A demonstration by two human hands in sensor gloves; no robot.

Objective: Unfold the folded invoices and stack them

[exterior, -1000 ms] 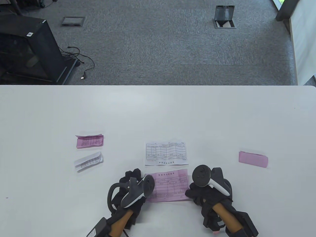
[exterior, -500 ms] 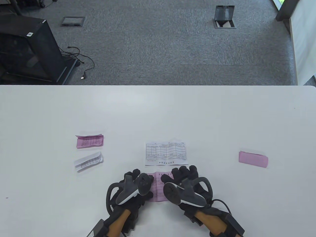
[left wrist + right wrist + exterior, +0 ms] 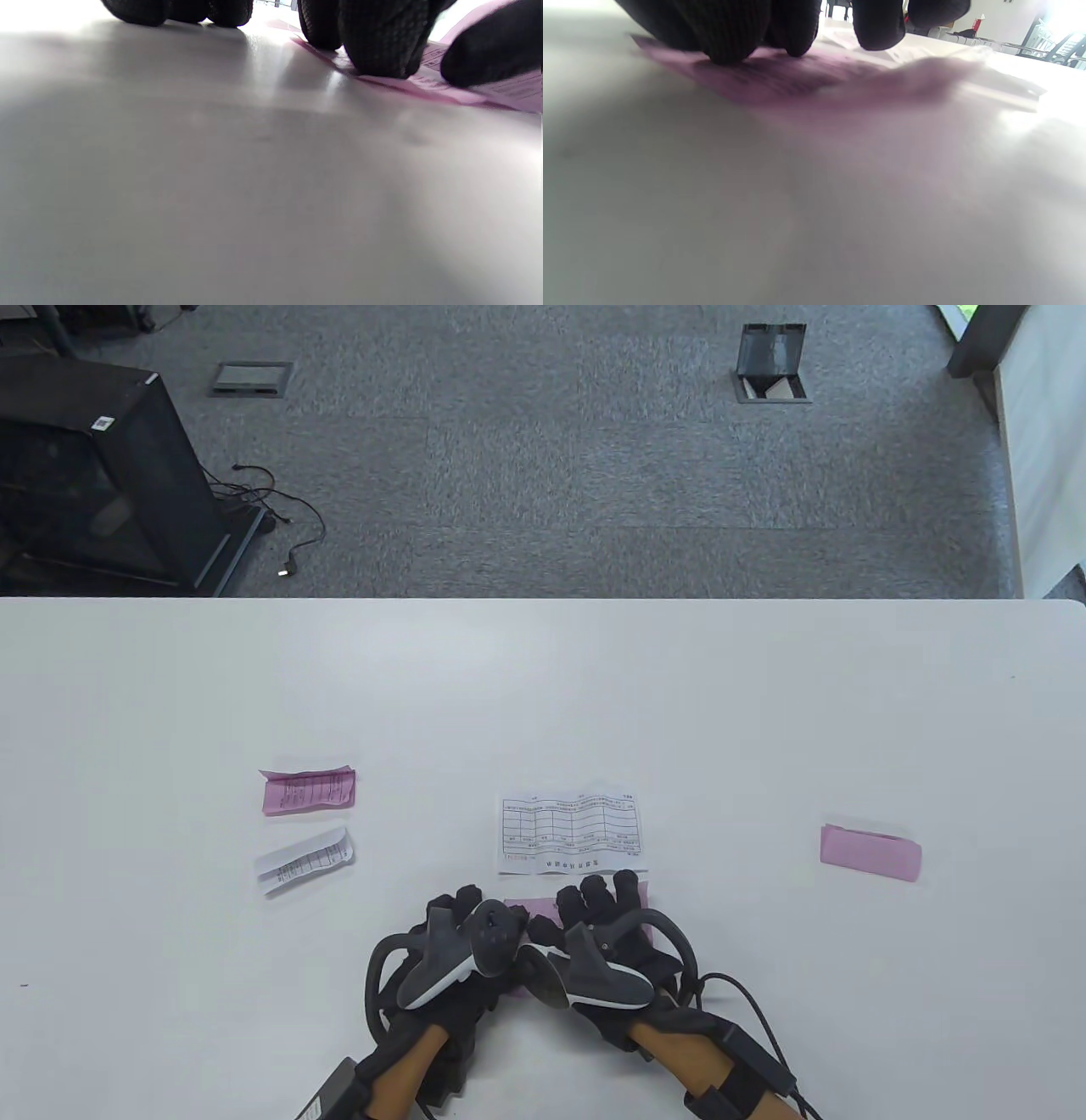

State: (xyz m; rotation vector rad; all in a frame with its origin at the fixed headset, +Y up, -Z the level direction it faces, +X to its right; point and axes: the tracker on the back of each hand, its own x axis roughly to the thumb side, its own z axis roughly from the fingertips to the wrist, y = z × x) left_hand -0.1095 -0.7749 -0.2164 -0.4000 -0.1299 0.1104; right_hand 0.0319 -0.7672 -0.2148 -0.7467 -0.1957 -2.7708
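Table view: the pink invoice (image 3: 517,909) is pinned flat just nearer than the unfolded white invoice (image 3: 573,833), largely hidden under both hands. Left hand (image 3: 462,937) and right hand (image 3: 607,929) are spread, fingertips (image 3: 373,51) pressed on the sheet. Creases should be smoothed outward before it is stacked on the white one.

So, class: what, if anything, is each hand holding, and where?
Nothing is lifted: both the left hand and right hand press the unfolded pink invoice flat.
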